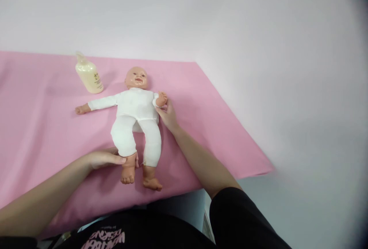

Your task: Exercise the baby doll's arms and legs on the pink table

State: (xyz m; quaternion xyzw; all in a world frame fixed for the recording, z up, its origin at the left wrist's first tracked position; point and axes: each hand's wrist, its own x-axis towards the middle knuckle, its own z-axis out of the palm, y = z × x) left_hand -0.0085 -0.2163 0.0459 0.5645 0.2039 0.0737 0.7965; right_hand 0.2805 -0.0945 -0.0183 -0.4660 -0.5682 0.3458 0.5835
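A baby doll (137, 105) with a white cloth body lies on its back, its head away from me and its feet near the table's front edge. My left hand (107, 158) is closed around the doll's lower leg on the left, thumb on top just above the foot and fingers passing beneath. With my right hand (168, 116) I grip the doll's bent arm near the wrist, on the right of its body. Its other arm stretches out to the left, untouched. Part of my right fingers is hidden behind the doll's arm.
A pale yellow pump bottle (90, 76) stands beyond the doll's outstretched arm. Pink cloth (201, 99) covers the table, whose right edge slants toward me. A white wall (258, 49) rises behind and to the right.
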